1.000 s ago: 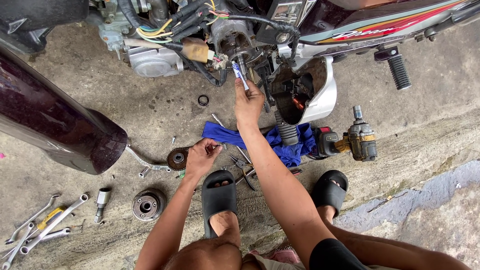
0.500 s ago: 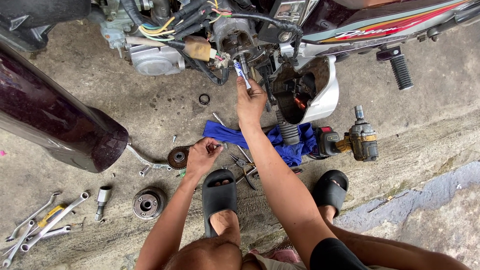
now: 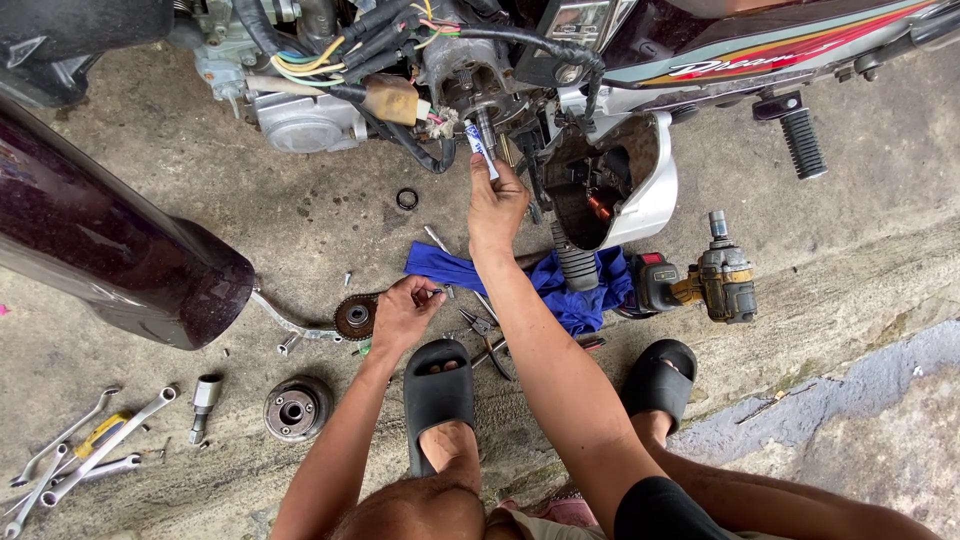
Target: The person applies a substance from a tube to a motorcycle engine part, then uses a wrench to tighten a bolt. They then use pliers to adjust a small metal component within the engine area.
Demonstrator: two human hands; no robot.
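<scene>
A rough concrete floor [image 3: 860, 260] carries everything. A blue cloth [image 3: 560, 285], a cordless impact wrench [image 3: 700, 285], pliers [image 3: 485, 335], a small sprocket [image 3: 355, 316], a round clutch part [image 3: 297, 408] and a black rubber ring [image 3: 407, 199] lie on it. Several wrenches [image 3: 75, 460] lie together at the lower left, with a socket [image 3: 204, 398] near them.

One head-worn camera looked steeply down from above the squatting person, facing forward toward the motorcycle engine [image 3: 470, 80] at twelve o'clock. It sat close, with the knees at the six o'clock edge. The concrete floor [image 3: 830, 290] filled most of the frame, the dark exhaust pipe [image 3: 110, 260] entered from nine o'clock, and the cordless impact wrench [image 3: 700, 285] lay toward three o'clock.
</scene>
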